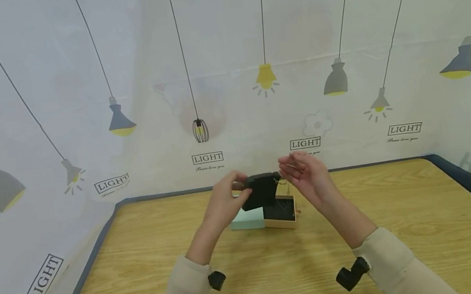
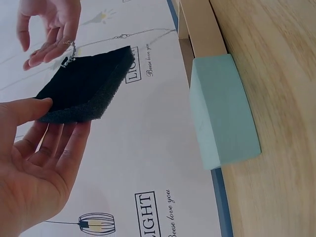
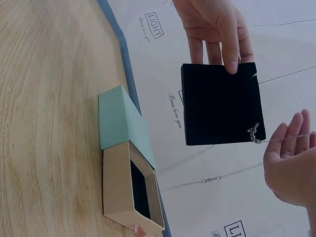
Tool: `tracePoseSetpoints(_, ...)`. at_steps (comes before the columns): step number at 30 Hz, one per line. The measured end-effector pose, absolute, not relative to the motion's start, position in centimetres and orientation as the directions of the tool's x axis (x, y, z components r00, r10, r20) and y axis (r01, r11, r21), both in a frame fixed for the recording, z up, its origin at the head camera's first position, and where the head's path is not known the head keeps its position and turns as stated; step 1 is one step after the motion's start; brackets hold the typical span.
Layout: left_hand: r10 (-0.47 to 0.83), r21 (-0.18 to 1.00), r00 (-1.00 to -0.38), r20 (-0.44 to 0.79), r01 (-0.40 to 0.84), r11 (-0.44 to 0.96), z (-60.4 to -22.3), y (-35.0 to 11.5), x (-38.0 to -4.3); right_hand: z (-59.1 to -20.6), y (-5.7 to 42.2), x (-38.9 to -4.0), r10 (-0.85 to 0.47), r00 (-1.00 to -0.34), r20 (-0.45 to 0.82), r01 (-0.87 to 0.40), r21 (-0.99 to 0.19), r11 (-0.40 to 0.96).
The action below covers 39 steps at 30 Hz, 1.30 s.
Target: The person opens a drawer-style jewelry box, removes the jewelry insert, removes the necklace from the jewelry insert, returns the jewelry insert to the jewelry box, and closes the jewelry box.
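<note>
My left hand point(image 1: 226, 195) grips a flat, square black foam pad point(image 1: 261, 191) by one edge, thumb on its face and fingers behind, raised over an opened box. A silver necklace point(image 3: 255, 133) has its sparkling pendant part at the pad's corner. From there a fine chain runs across the fingers of my right hand point(image 1: 308, 177), which holds it up beside the pad. Another length of chain with a clasp point(image 2: 122, 36) hangs down toward the box. The box has a beige drawer point(image 3: 118, 182) with a dark interior, pulled partly from a mint-green sleeve point(image 2: 222, 113).
Under the box is a wood-grain table point(image 1: 153, 272) with a dark blue edge point(image 1: 87, 273). A white backdrop point(image 1: 221, 34) printed with hanging lamps and lettering rises behind it and along the sides. A small tab point(image 3: 139, 230) sticks out from the drawer's end.
</note>
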State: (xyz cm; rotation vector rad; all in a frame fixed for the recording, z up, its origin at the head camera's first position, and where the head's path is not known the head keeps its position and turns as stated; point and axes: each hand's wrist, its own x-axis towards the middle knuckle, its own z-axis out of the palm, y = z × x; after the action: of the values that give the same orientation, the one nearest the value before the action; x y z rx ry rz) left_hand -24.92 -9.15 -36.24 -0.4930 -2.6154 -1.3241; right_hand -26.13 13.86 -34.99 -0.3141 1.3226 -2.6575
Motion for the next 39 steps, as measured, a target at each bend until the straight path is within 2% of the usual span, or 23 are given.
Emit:
tracePoseSetpoints(22,0.163,0.756,-0.93,0.329,0.363,0.545,-35.9,-10.0,-24.6,-35.7,14.3,-26.2,-0.246,-0.953,0.178,0.003,-0.804,-0.594)
tracePoseSetpoints(39,0.149,0.771,-0.923,0.356,0.38,0.512,-35.8,-10.2,-24.5,-35.9,14.4,-26.0,-0.205,-0.975,0.089,0.027,-0.865,-0.501)
